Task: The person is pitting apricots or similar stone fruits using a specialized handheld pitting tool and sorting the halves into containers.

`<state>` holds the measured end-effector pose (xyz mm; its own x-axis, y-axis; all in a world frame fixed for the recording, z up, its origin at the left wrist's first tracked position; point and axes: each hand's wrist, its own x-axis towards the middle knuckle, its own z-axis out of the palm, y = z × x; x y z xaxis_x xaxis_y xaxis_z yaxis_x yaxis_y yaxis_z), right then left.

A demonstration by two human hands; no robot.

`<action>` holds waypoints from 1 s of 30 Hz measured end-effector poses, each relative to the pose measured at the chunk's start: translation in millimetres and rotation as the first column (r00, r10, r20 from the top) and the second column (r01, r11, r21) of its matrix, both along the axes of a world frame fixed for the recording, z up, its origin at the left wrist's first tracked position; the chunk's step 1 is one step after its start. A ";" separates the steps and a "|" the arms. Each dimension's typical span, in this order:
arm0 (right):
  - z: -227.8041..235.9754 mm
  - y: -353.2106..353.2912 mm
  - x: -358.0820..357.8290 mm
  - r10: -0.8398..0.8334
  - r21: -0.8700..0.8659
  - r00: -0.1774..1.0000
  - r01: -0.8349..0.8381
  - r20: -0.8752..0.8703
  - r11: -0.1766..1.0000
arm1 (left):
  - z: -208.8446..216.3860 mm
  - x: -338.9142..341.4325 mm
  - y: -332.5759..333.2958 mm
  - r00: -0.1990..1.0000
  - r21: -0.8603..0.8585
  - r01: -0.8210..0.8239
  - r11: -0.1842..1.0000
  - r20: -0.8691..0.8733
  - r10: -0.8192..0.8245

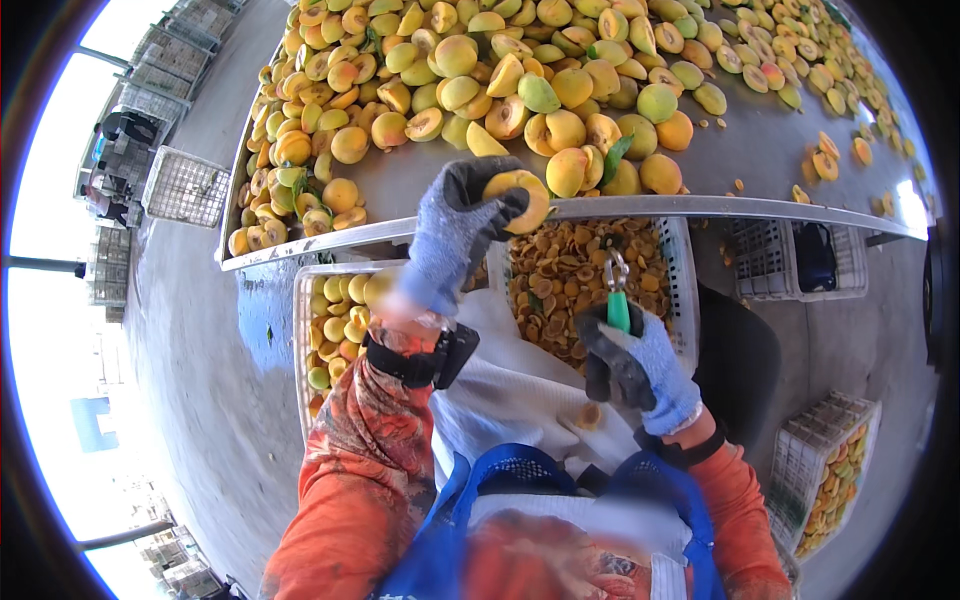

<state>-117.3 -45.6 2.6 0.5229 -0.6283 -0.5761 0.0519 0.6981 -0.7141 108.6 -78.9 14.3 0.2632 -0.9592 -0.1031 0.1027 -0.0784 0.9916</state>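
The left hand (458,205) has its fingers pinched on a peach (530,208) at the table's near rim (700,206), hiding part of it. The right hand (640,365) grasps a tool (618,312) by its green handle, whose lower end is lost in the fingers; its metal tip is hard to make out against the scraps (560,280) in the crate (682,270) beyond. The left forearm covers part of a peach bin (302,350), and the peach pile (456,57) is cut off at the top.
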 end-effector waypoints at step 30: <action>-4.0 58.4 44.7 -0.155 -0.759 0.784 -0.501 -0.602 0.416 | 8.1 -57.2 106.5 0.900 -0.216 -0.247 0.945 0.309 0.306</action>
